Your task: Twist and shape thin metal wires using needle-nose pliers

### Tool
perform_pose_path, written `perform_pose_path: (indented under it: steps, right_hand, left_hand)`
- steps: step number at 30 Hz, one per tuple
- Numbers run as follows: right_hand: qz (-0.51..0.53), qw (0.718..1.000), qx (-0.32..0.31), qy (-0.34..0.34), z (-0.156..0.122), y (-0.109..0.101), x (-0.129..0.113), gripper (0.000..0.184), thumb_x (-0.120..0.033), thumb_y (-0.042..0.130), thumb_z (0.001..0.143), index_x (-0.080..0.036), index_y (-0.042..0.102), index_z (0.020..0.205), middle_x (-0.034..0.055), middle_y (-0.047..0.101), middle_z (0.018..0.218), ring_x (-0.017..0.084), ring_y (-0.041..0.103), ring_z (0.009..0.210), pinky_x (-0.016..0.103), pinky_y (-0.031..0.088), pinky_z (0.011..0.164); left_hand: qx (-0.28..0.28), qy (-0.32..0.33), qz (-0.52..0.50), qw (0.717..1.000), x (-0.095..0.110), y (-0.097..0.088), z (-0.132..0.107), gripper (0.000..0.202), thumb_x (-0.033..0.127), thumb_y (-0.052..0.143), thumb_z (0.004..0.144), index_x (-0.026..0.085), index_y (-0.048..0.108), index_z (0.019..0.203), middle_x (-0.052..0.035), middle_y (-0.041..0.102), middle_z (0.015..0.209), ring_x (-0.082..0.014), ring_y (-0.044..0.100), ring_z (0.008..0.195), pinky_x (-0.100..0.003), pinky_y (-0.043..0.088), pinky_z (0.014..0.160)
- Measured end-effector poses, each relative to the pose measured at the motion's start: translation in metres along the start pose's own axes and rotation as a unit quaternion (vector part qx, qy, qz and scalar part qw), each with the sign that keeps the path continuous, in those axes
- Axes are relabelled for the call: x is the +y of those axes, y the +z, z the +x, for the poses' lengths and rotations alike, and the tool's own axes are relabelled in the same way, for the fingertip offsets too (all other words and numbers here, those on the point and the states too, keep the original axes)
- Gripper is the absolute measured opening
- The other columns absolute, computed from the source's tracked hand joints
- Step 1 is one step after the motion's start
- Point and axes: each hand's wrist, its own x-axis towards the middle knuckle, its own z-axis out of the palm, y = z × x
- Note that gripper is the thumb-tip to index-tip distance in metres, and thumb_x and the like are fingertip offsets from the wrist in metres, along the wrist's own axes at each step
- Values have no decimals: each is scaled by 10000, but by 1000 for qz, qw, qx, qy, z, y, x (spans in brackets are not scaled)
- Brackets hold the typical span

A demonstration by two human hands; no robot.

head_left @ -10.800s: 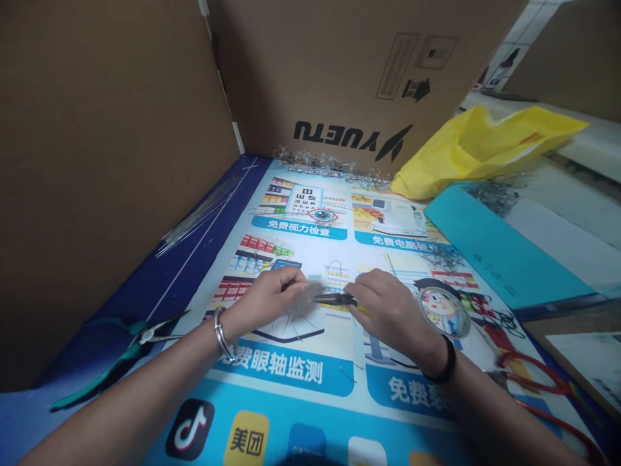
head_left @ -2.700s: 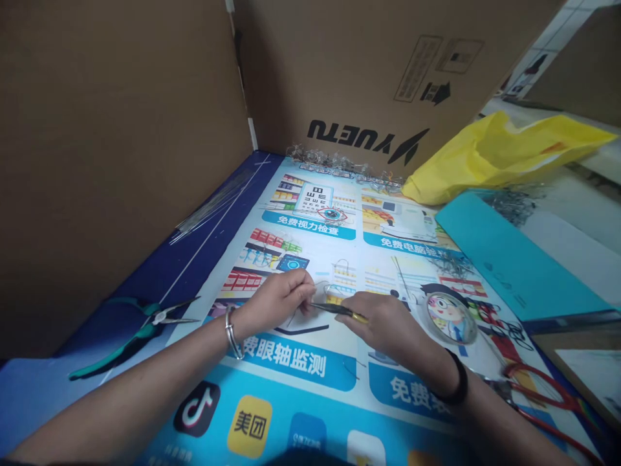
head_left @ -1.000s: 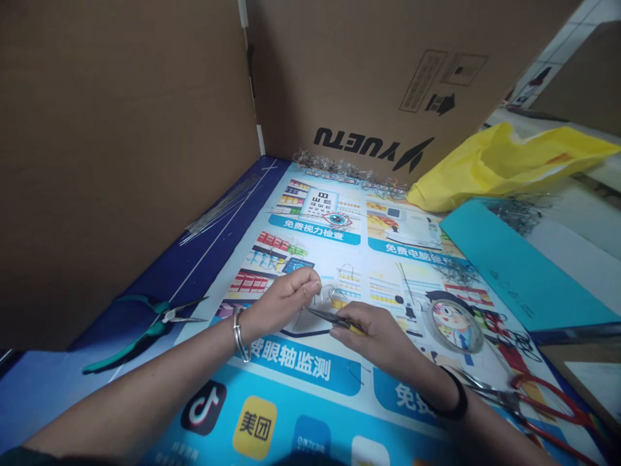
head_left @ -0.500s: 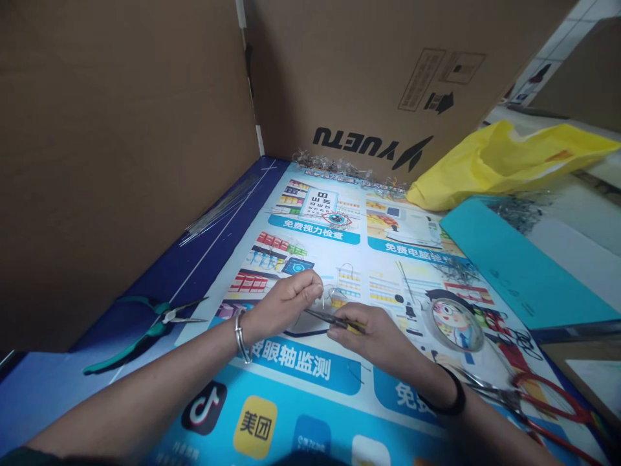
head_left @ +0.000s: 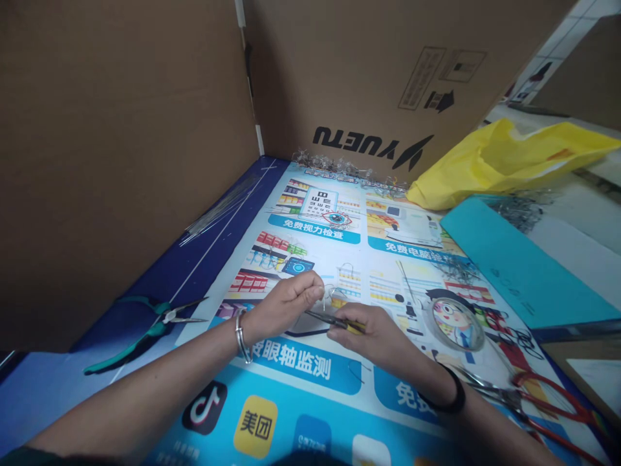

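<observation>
Pinched in my left hand (head_left: 297, 298) is a thin bent silver wire (head_left: 330, 291), its loops sticking out to the right of my fingertips. My right hand (head_left: 366, 330) is closed around small pliers (head_left: 334, 319) with a yellow and dark handle. Their narrow jaws point left, just below the wire and close to my left fingers; whether they touch the wire I cannot tell. Both hands are over the printed poster (head_left: 315, 404) that covers the table.
Green-handled pliers (head_left: 162, 317) lie open at left, with straight wires (head_left: 218, 210) beyond. Red-handled scissors (head_left: 519, 398) and a roll of clear tape (head_left: 456, 323) are at right. Cardboard walls (head_left: 339, 71) stand behind twisted wire pieces (head_left: 339, 167). A yellow bag (head_left: 504, 162) lies back right.
Almost nothing differs. My hands, the wire and the pliers stay in nearly the same place.
</observation>
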Motion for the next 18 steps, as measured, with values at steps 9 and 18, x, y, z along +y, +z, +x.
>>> perform_pose_path:
  steps: [9, 18]
  right_hand:
    - [2, 1000, -13, 13, 1, 0, 2, 225, -362, 572, 805, -174, 571, 681, -19, 546, 661, 110, 496, 626, 211, 342, 559]
    - [6, 1000, -24, 13, 2, -1, 3, 259, -387, 557, 811, -173, 561, 667, -21, 525, 645, 107, 474, 611, 216, 322, 551]
  left_hand:
    - [-3, 6, 4, 1000, 0, 0, -1, 278, 391, 368, 924, 171, 460, 780, 37, 416, 666, -100, 372, 624, -212, 301, 583]
    - [-1, 14, 0, 1000, -3, 1, -1, 268, 385, 372, 927, 172, 463, 792, 36, 419, 686, -95, 381, 636, -211, 305, 588]
